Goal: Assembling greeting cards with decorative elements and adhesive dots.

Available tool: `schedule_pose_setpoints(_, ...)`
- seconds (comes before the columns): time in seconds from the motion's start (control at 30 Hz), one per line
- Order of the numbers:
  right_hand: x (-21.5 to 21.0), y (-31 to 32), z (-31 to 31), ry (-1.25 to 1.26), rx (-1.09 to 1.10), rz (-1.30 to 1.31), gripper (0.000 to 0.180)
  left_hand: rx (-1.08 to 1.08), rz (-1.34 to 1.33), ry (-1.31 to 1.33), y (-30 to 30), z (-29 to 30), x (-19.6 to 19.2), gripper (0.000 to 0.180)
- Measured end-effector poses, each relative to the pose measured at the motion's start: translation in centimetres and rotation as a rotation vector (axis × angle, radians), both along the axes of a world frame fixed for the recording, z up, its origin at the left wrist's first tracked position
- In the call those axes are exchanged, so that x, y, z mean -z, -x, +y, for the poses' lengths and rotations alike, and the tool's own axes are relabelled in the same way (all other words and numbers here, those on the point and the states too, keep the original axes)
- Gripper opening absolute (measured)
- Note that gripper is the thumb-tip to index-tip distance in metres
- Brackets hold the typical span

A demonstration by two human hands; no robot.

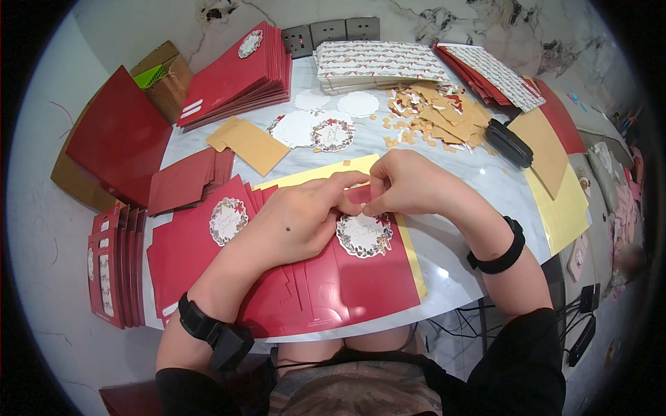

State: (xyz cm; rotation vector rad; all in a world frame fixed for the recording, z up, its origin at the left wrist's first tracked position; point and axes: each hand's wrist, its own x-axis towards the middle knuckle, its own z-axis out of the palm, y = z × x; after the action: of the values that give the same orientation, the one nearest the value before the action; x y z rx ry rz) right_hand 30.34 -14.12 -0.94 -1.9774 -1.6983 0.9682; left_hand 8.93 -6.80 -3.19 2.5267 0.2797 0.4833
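Both of my hands meet at the upper edge of a round white label (363, 236) with a leafy wreath border, lying on a glossy red card sheet (368, 291). My left hand (305, 211) rests across the sheet, its fingers bent together at the label's top left. At the top right of the label, the thumb and forefinger of my right hand (406, 184) are pinched together. Whatever lies between the fingers of either hand is hidden or too small to name. Another wreath label (229, 221) sits on a red sheet left of my left forearm.
Tan paper scraps (444, 118) and a black stapler-like tool (510, 143) lie at the back right. Behind are stacked red folded pieces (243, 73) and patterned white ones (381, 62). Loose wreath labels (333, 132) lie mid-table. Red boxes (114, 267) stand left; yellow sheets (558, 208) lie right.
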Motion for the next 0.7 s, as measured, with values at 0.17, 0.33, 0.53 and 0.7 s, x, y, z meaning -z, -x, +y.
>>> schedule_pose_setpoints(0.17,-0.2,-0.8,-0.2,-0.054,-0.048,-0.007,0.021,0.026,0.039,-0.127,0.0,0.0,-0.7,0.055)
schedule_pose_setpoints(0.33,1.3,-2.0,-0.3,-0.334,-0.091,-0.067,0.021,0.003,-0.073,0.024,0.5,0.2,0.3,0.052)
schedule_pose_setpoints(0.53,0.1,-0.3,-0.7,-0.214,-0.083,-0.124,0.025,-0.289,-0.064,-0.134,0.6,0.5,-1.0,0.052)
schedule_pose_setpoints(0.7,0.5,-0.8,-0.6,-0.244,-0.117,-0.142,0.024,-0.246,0.02,-0.285,1.2,1.4,-0.6,0.054)
